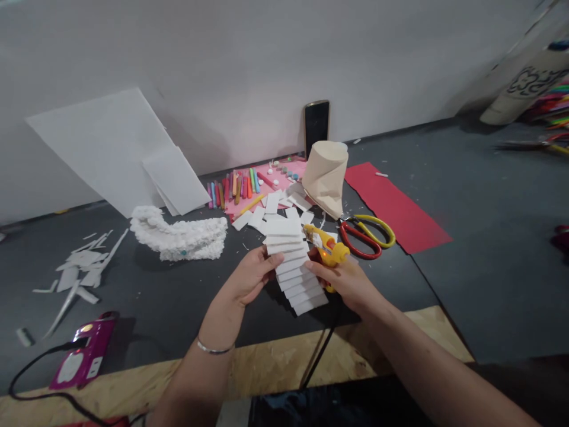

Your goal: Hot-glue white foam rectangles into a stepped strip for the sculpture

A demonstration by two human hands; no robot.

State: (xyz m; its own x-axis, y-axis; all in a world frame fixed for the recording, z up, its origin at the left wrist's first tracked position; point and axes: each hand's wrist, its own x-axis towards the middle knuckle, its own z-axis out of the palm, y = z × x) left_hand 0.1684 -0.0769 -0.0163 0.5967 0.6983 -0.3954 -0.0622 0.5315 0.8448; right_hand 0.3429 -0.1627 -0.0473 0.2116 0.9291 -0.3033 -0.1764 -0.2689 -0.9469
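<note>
A strip of overlapping white rectangular pieces (296,270), layered like shingles, is tilted between my hands. My left hand (255,273) is closed on its left edge, thumb on top and fingers beneath. My right hand (344,281) is closed around a yellow glue gun (333,252), its nozzle pointing up and left; the handle is mostly hidden by the hand. The right thumb tip touches the strip's right edge. Just beyond lie loose white rectangles (256,217). Scissors (365,237) with one red and one yellow handle rest right of the gun.
A fluffy white piece (195,237) lies left, near white scraps (82,267) and white sheets (102,142). Behind are coloured sticks (240,185), a beige cone-like form (326,172) and a phone (317,124). Red sheet (400,207) lies right; a magenta power box (86,350) sits front left.
</note>
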